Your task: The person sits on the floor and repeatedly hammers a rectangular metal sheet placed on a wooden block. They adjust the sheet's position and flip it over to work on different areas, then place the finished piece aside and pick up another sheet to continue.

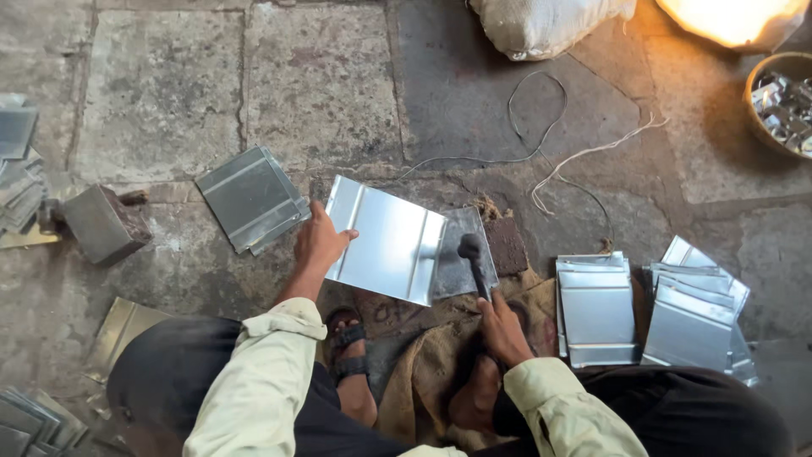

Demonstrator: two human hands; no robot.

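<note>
Left hand (320, 241) fingers pinch sheet (387, 239) edge | right hand (501, 326) fingers wrapped round hammer (474, 262) | I judge sheet light, stiff, sharp-edged: hold by rim.

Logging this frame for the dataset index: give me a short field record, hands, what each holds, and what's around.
setting: stone floor, person seated over burlap sacking
left hand: grips the left edge of a shiny metal sheet
right hand: shut on a dark hammer, head raised over the sheet's right edge
under sheet: dark flat metal plate
right of person: stacks of folded metal sheets
left of person: another sheet stack, metal block
top right: basket of metal scraps, white sack
</note>
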